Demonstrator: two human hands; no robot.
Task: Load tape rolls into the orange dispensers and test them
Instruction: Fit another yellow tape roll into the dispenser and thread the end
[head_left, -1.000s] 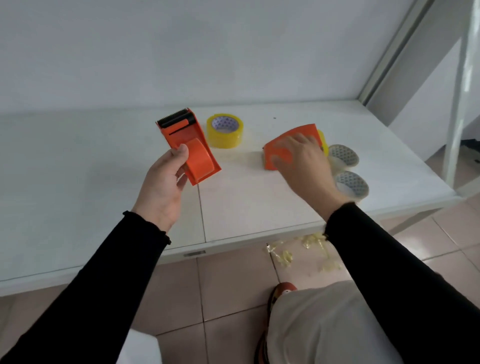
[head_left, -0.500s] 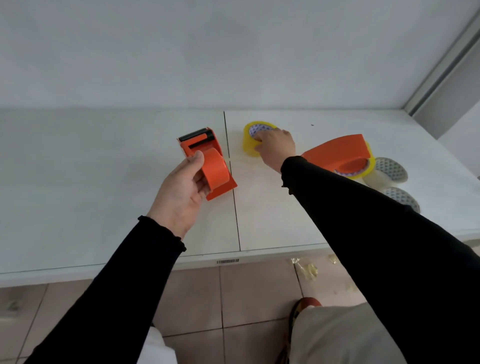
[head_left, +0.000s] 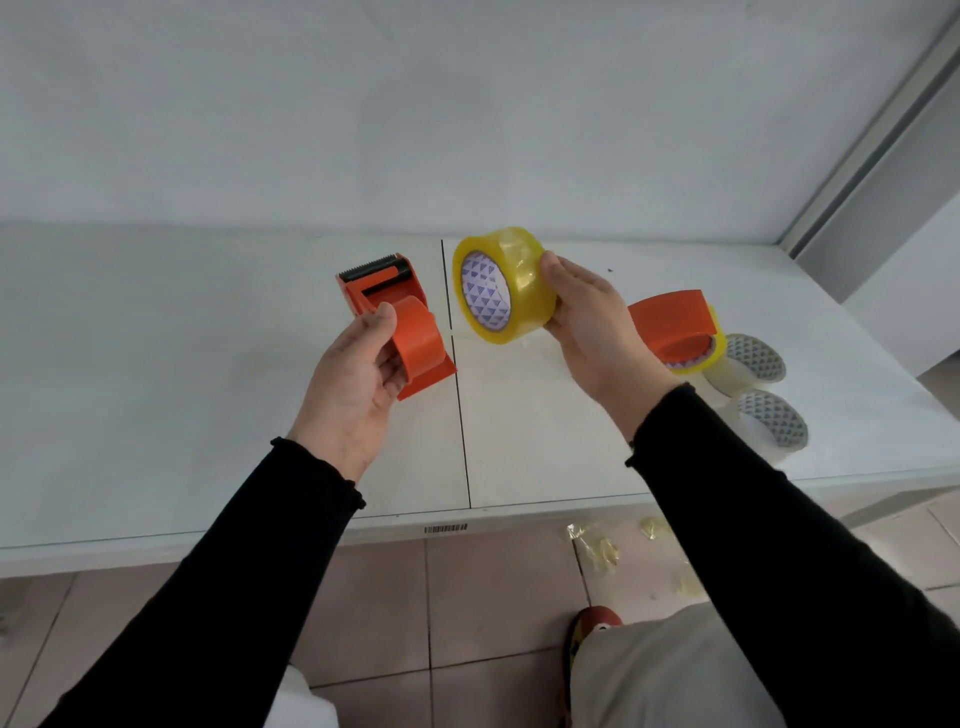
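A person's left hand (head_left: 358, 384) grips an empty orange dispenser (head_left: 397, 317) above the white table (head_left: 156, 374), thumb curled over its hub, while the right hand (head_left: 592, 332) holds a yellow tape roll (head_left: 506, 285) at its 3 o'clock. A loaded dispenser (head_left: 675, 327) and two clear rolls (head_left: 756, 358) (head_left: 774, 423) lie at 4 o'clock.

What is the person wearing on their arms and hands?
Both arms are in long black sleeves that end at the wrists in slightly frilled cuffs. The left hand and the right hand are bare: no gloves, and no rings or watch can be seen.
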